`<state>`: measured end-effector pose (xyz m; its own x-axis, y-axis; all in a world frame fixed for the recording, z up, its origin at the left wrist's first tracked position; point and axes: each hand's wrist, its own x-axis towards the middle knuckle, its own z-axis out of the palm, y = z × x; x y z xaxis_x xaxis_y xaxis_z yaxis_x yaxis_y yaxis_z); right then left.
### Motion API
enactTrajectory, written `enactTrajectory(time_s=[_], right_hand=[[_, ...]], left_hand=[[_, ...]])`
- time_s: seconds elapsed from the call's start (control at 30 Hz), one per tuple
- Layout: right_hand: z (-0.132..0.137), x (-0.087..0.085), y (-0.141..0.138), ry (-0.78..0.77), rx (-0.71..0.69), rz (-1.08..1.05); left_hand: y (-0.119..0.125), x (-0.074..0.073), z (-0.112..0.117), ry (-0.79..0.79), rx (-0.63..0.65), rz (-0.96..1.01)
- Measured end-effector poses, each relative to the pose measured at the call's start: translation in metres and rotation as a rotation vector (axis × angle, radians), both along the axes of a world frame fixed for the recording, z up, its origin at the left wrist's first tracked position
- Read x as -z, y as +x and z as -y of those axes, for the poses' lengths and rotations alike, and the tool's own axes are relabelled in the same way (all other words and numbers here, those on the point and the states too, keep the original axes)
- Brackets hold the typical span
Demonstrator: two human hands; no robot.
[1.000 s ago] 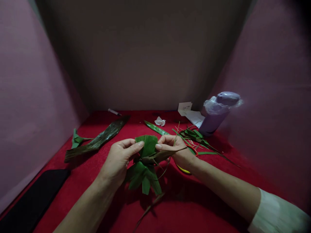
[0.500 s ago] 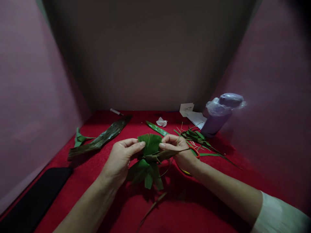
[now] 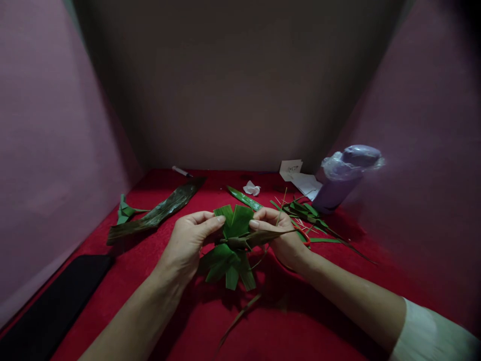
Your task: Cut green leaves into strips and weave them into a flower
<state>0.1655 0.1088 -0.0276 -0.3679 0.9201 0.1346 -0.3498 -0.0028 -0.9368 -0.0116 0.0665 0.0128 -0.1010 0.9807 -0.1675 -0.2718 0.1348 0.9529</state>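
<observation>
Between my hands is a green leaf bundle point(image 3: 233, 243), bound around its middle, with cut leaf strips fanning out above and below. A brownish, twisted leaf end sticks out of it to the right, under my right fingers. My left hand point(image 3: 190, 235) pinches the upper left strip between thumb and fingers. My right hand point(image 3: 278, 233) pinches the upper right strip. A V-shaped split shows between these two strips. Behind my right hand is a red scissors handle point(image 3: 306, 236), mostly hidden. A thin dry strip point(image 3: 240, 316) lies on the red cloth below the bundle.
A long dark leaf point(image 3: 160, 213) and a folded green leaf piece point(image 3: 126, 210) lie at the left, above a black flat object point(image 3: 56, 306). Leaf scraps point(image 3: 306, 211), a purple container point(image 3: 338, 188), white papers point(image 3: 306, 185), crumpled tissue point(image 3: 251, 188) and a syringe-like tube point(image 3: 182, 171) are farther back.
The upper leaf part, one broad piece before, is now split into two strips pulled apart. Both hands keep their pinch. The whole view has shifted slightly.
</observation>
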Motion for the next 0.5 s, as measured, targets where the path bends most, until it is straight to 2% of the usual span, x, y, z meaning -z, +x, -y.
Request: enactTrajectory(time_s=[0.3,0.5], right_hand=[[0.0020,-0.0031,-0.0015,-0.008,-0.011,-0.007],[0.0023,-0.0037,-0.0019,-0.030,-0.018,-0.018]], left_hand=[[-0.0025,0.0029,0.0000,0.072,-0.001,-0.069],[-0.0038,0.0041,0.0016,0.068,0.101,-0.137]])
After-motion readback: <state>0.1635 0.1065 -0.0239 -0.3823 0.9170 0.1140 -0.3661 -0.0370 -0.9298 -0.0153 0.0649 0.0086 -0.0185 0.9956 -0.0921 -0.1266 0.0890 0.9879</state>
